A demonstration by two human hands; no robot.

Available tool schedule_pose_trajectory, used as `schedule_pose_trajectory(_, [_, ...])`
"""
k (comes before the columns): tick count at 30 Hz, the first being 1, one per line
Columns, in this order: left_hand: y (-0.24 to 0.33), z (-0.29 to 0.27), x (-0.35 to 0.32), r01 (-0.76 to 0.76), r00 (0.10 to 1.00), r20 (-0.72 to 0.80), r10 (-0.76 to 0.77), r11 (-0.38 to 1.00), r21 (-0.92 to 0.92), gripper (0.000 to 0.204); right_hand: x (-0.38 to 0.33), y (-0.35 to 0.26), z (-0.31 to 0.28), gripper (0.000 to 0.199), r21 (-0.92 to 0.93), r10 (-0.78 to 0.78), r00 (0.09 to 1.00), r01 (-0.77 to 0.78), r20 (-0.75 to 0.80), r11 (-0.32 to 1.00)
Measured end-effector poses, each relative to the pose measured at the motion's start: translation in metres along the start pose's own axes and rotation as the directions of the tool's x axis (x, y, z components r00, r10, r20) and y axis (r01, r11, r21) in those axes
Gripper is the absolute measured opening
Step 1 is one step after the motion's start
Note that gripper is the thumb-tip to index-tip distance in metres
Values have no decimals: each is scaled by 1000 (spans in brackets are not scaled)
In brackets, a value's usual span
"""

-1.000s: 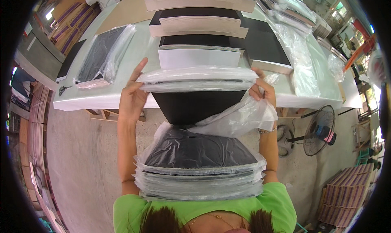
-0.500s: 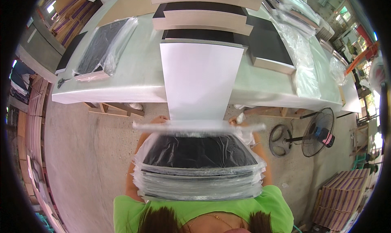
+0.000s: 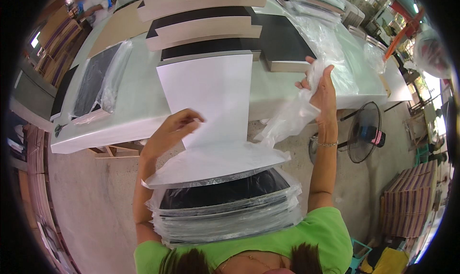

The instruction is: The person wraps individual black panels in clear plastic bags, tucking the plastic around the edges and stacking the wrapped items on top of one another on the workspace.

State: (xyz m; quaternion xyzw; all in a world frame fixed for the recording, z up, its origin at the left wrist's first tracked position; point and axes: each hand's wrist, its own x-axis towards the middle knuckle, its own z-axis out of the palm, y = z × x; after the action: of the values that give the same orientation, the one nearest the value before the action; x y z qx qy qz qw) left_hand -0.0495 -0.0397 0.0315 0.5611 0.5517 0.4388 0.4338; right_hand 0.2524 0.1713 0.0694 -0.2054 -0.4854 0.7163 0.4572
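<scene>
A white panel (image 3: 211,92) leans from the stack at the table's front edge down toward my lap. A clear plastic bag (image 3: 220,163) lies over its lower end. My right hand (image 3: 323,92) is raised at the right, closed around a gathered strip of clear plastic film (image 3: 287,123). That strip trails down to the bag's right side. My left hand (image 3: 175,130) hovers at the panel's left edge, its fingers half bent and apart with nothing visible in them. Under the bag, a pile of plastic-wrapped black panels (image 3: 225,190) rests against my body.
The table (image 3: 105,135) carries stepped stacks of black-topped panels (image 3: 201,20), another black stack (image 3: 287,39), a wrapped panel (image 3: 98,77) and scissors (image 3: 59,129). Plastic sheeting (image 3: 330,58) covers the right part. A fan (image 3: 366,132) stands at right. Another person (image 3: 93,5) is at far left.
My hands have come up from beside the lap pile, the right one lifting plastic film up and right, the left one moving over the panel's edge. The view has swung right.
</scene>
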Motion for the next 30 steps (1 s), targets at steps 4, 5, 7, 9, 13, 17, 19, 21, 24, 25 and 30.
schedule_pose_trajectory(4, [78,43,25,101,939,345,-9,963,-249,31,-17,-3,92,58,-3,-74,989,75,125,997])
schedule_pose_trajectory(5, [92,52,25,23,977,213,6,991,-134,30,-20,-1,106,55,13,-94,982,93,166,996])
schedule_pose_trajectory(7, [104,59,26,-81,997,3,81,996,37,28,-28,1,126,47,-140,-98,951,144,293,980])
schedule_pose_trajectory(9, [90,55,33,-166,977,-124,173,984,60,25,-27,4,130,46,-276,-112,924,223,366,935])
schedule_pose_trajectory(13, [78,25,24,-107,959,-255,125,991,82,15,-14,14,104,47,-298,-108,940,209,323,931])
schedule_pose_trajectory(17, [77,-2,11,-26,891,-427,153,957,288,22,-10,11,89,41,-302,-72,979,128,189,945])
schedule_pose_trajectory(19, [80,-8,13,-69,854,-472,218,947,312,26,-10,14,89,37,-300,-54,977,115,205,947])
schedule_pose_trajectory(21, [78,-6,22,-224,877,-376,299,947,232,33,-9,14,93,35,-304,-48,971,120,235,945])
schedule_pose_trajectory(24, [73,2,39,-257,931,-208,300,944,209,39,-9,16,100,33,-333,-47,957,146,285,932])
schedule_pose_trajectory(25, [71,-1,41,-189,967,-143,212,969,158,38,-8,18,100,32,-358,-41,954,152,299,921])
schedule_pose_trajectory(30, [59,-6,51,-39,994,-95,48,995,94,31,-4,29,104,35,-479,-234,950,306,205,823])
